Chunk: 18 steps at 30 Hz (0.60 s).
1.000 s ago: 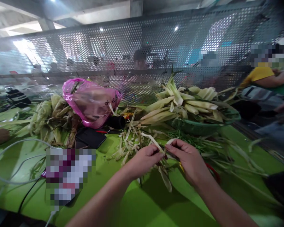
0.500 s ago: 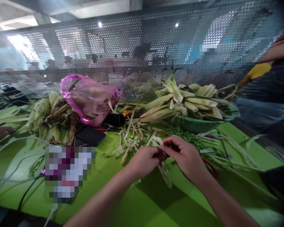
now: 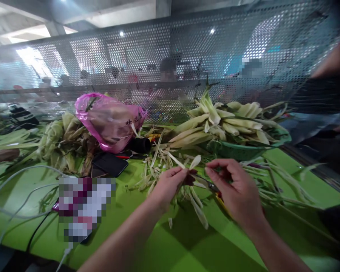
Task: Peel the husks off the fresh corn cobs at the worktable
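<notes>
Two hands, both mine, over the green table (image 3: 158,245). Left hand (image 3: 167,185): closed to a pinch, thumb pressed toward the fingers, holding pale husk strips (image 3: 196,161). One narrow strip slants up and leftward from the pinch; a broader, leaf-shaped end stands up just right of it. Loose husk pieces (image 3: 198,209) hang or lie below the fingers; I cannot tell which are joined to the held ones.

Right hand (image 3: 238,187): partly curled, thumb and forefinger bent toward each other just right of the strips, apart from the left hand. Scissors (image 3: 212,186) show beneath it, blades pointing toward my left fingers, yellow and red on the handles. The lower fingers are hidden; whether they grip the scissors I cannot tell.

Beyond the left hand: a scatter of shredded husk (image 3: 150,176) on the table. Behind that, a black cylinder (image 3: 141,145), open end facing me, beside a pink plastic bag (image 3: 113,122). A dark phone (image 3: 110,164) lies in front of the bag; a heap of husks (image 3: 52,141) sits to its left. Far right: a green basket (image 3: 238,152) piled with pale corn husks (image 3: 240,124).

Another person's hand (image 3: 4,156) rests at the left edge. A perforated metal panel (image 3: 136,49) spans the back.
</notes>
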Each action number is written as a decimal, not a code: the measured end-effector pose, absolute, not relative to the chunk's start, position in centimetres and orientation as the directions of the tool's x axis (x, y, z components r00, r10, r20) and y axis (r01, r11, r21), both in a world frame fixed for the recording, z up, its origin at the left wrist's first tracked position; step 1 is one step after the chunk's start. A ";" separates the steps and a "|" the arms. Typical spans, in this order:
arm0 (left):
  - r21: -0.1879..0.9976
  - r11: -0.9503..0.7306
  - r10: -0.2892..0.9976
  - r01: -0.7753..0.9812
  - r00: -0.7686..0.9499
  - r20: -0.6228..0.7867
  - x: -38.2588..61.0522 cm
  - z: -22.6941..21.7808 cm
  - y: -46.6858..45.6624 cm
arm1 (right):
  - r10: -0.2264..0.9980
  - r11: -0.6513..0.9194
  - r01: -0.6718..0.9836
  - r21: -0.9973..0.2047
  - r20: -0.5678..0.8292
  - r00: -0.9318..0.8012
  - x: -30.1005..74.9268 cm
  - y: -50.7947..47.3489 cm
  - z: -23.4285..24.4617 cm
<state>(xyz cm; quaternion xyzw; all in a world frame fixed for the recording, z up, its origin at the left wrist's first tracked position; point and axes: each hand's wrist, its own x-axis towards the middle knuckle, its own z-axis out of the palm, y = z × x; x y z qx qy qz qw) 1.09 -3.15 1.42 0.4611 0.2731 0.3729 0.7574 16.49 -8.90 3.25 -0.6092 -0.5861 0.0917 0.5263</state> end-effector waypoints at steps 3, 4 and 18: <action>0.827 0.364 0.846 -0.429 0.524 -0.100 1.1 1.2 -2.9 | 0.962 0.080 0.312 -0.947 0.155 0.223 15.8 -8.8 2.8; 0.814 0.371 0.847 -0.448 0.522 -0.099 1.1 1.2 -2.9 | 0.981 0.035 0.215 -0.976 0.075 0.179 15.5 -8.6 2.7; 0.894 0.322 0.824 -0.311 0.558 -0.103 0.6 1.3 -2.8 | 0.979 0.098 0.244 -0.965 0.138 0.151 15.6 -8.1 2.9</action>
